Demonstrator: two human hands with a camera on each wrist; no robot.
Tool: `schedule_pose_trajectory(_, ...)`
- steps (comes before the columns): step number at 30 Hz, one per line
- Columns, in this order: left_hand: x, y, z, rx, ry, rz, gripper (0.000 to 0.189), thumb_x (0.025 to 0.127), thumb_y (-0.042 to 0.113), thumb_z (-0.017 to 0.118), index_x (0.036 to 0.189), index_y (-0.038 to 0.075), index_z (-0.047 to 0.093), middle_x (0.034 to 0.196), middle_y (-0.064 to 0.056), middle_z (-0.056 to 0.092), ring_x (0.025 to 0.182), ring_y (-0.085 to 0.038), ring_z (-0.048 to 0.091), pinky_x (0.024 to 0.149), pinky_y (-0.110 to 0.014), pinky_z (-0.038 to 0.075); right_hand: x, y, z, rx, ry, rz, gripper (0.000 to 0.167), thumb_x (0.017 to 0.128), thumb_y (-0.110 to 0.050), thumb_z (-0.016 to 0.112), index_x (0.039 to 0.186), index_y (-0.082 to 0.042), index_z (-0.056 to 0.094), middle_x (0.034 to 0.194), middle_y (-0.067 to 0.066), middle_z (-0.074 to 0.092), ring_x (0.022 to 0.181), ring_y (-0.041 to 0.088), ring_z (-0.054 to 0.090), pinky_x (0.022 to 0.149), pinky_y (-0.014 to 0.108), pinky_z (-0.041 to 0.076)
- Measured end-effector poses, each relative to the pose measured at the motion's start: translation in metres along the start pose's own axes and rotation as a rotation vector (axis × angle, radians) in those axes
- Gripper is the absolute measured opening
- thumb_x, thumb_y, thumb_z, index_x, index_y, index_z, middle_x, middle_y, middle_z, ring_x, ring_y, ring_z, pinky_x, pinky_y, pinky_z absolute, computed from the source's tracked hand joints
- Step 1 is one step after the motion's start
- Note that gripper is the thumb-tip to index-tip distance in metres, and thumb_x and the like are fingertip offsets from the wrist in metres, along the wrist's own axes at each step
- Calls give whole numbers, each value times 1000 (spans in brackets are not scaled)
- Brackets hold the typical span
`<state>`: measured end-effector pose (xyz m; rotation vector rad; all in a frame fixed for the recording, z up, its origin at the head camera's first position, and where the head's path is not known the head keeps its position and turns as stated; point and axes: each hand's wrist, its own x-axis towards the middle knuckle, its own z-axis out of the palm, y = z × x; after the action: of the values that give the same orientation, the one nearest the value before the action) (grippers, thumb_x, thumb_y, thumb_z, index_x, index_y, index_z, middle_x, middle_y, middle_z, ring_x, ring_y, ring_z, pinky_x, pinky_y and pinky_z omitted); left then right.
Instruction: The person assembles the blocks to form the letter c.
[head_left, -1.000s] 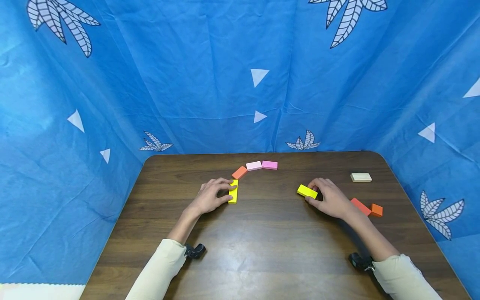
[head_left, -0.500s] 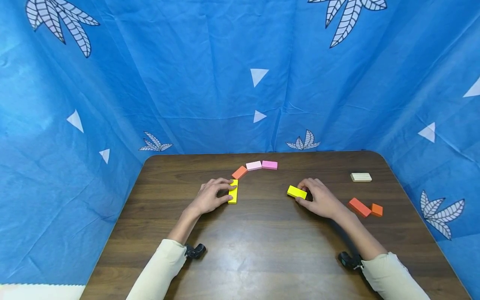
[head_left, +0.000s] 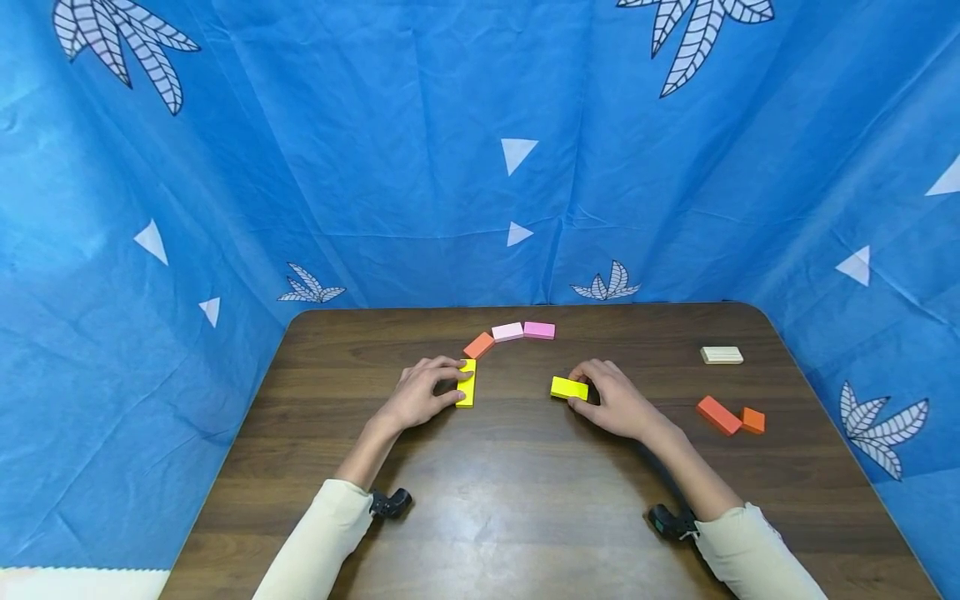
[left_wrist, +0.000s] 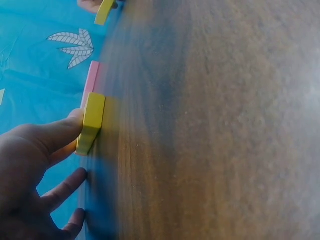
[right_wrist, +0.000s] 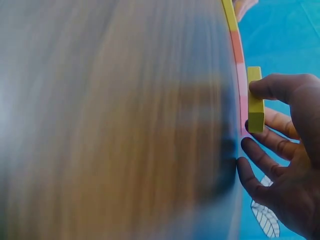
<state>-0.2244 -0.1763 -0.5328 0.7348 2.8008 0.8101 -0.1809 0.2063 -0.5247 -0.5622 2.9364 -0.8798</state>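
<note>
Where the desk (head_left: pixel 517 500) spreads beneath us, our left hand (head_left: pixel 422 392) and right hand (head_left: pixel 611 402) are well apart, the one clamped on a first yellow block (head_left: pixel 468 387), nearer us and left of the pale pink block (head_left: pixel 507 332), the other pinching a second yellow block (head_left: pixel 567 388), nearer us and right of it. We'd judge it best to guide the second yellow block level and lightly pinched, the left hand steady, so the orange block (head_left: pixel 479 345), just left of the pale pink block, isn't nudged.
</note>
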Motion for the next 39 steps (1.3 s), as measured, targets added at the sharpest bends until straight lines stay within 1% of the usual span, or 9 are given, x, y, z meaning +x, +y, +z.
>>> schedule_pose_trajectory(6,0,-1,0,-5,0,6,40,102,34,76,141,28,73,156,4,62,145,-32,53,115,-63,36,7,-16,10,8,-22,1,30,95,-25,81,120,-15,68,113,0,69,108,22,55,97,45,51)
schedule_pose_trajectory(13,-1,-2,1,-4,6,13,39,102,34,76,141,27,73,155,3,63,145,-32,54,114,-63,36,13,-32,21,4,-69,6,31,95,-27,81,120,-16,68,117,0,69,110,21,56,100,46,51)
schedule_pose_trajectory(19,-1,-1,1,-6,2,5,39,102,35,76,141,29,73,155,4,62,144,-31,53,115,-63,36,16,-45,26,-12,-97,3,31,95,-29,82,120,-17,68,118,0,69,110,21,55,102,47,50)
schedule_pose_trajectory(24,-2,0,2,-4,6,2,39,102,35,76,141,29,73,155,4,62,145,-31,54,115,-63,36,18,-55,33,-9,-108,-24,31,95,-32,83,118,-18,69,115,-2,66,110,20,55,102,45,50)
schedule_pose_trajectory(30,-2,2,2,-1,6,-6,39,102,35,76,141,29,73,155,4,62,145,-31,53,116,-64,36,22,-68,44,-14,-109,-56,29,94,-33,84,115,-18,71,109,-4,60,106,17,52,96,41,49)
schedule_pose_trajectory(35,-2,1,3,4,3,-8,39,102,34,76,141,28,73,155,4,62,144,-31,54,116,-64,36,25,-77,49,-11,-124,-89,30,95,-33,83,118,-18,71,110,-4,61,106,16,52,95,40,49)
schedule_pose_trajectory(39,-2,1,3,6,3,-10,39,102,34,76,141,28,73,155,4,62,144,-31,54,117,-64,36,26,-84,53,-28,-128,-98,31,96,-35,82,119,-18,71,112,-3,63,106,17,53,96,42,49)
